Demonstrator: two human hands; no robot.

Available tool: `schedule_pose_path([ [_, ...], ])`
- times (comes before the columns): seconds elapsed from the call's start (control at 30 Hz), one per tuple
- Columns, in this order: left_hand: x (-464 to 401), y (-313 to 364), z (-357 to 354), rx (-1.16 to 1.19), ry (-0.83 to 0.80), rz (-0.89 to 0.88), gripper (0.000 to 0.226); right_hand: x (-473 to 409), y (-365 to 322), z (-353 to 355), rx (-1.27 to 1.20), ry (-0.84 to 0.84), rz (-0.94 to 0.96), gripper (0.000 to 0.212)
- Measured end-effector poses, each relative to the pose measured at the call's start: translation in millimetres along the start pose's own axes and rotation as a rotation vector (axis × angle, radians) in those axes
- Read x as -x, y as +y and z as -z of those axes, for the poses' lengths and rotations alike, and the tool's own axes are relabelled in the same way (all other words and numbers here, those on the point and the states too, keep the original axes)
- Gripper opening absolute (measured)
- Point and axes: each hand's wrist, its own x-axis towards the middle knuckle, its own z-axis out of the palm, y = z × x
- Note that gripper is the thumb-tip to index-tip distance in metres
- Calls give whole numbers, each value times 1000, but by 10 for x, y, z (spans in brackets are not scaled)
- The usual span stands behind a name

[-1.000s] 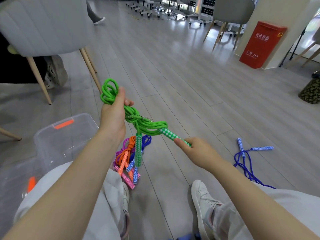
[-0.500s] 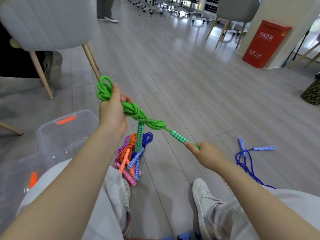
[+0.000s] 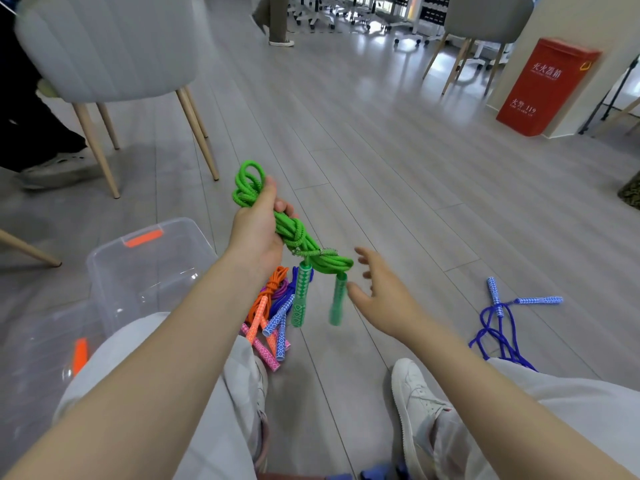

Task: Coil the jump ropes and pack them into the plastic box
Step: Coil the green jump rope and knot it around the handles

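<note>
My left hand (image 3: 258,233) grips the coiled green jump rope (image 3: 294,233) above the floor, its loops sticking out above my fist. Both green handles (image 3: 300,295) hang down from the knot, the right one blurred. My right hand (image 3: 382,292) hovers just right of the hanging handles with fingers spread, holding nothing. Below the green rope, several coiled ropes (image 3: 273,313) in orange, purple, pink and blue lie in a pile on the floor. A clear plastic box (image 3: 114,271) with orange latches stands at my left knee. A loose blue rope (image 3: 502,323) lies on the floor at the right.
A grey chair (image 3: 114,57) with wooden legs stands at the back left, with another person's shoe beside it. A red fire box (image 3: 547,84) leans by the right wall. A person walks at the far back. My legs and white shoes (image 3: 419,403) fill the bottom.
My right hand has let go of the green handle, which now swings down beside the other one. My left hand keeps its grip on the coil.
</note>
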Motion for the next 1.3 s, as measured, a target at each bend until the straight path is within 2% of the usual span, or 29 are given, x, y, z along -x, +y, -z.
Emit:
schedule_pose_path([
  [0.1,51,-97,-29,-57,-44,45,40,-42,-174,-101,13,28,145,62],
  [0.2,51,-126,-27,-82,-87,96,37,-114,-223,-198,46,-18,178,36],
  [0.3,-20,-153,-3,-120,-143,97,22,-160,-193,-259,-19,-39,123,23],
  [0.37,-124,-239,28,-237,-189,89,15,-208,-151,-309,-108,-16,76,17],
  [0.43,-223,-434,82,-433,-217,108,27,-292,-100,-374,-193,32,31,11],
  [0.5,-249,-692,131,-615,-227,159,45,-401,-23,-453,-266,70,-27,12],
  [0.57,-269,-979,178,-734,-240,190,53,-501,72,-526,-319,82,-88,16],
  [0.73,-461,-1523,313,-690,-201,151,23,-713,358,-762,-421,76,-229,21],
  [0.87,-761,-1835,454,-701,-163,145,32,-940,587,-1057,-586,20,-366,38],
  [0.97,-998,-2031,583,-684,-85,184,37,-1146,803,-1321,-552,-24,-402,48],
  [1.07,-1227,-2230,759,-696,-4,258,36,-1329,1134,-1639,-492,-64,-450,45],
  [1.17,-1476,-2432,905,-685,35,339,32,-1448,1297,-1814,-575,-68,-572,31],
  [1.3,-1744,-2732,1108,-762,34,378,57,-1608,1436,-2020,-612,-111,-642,27],
])
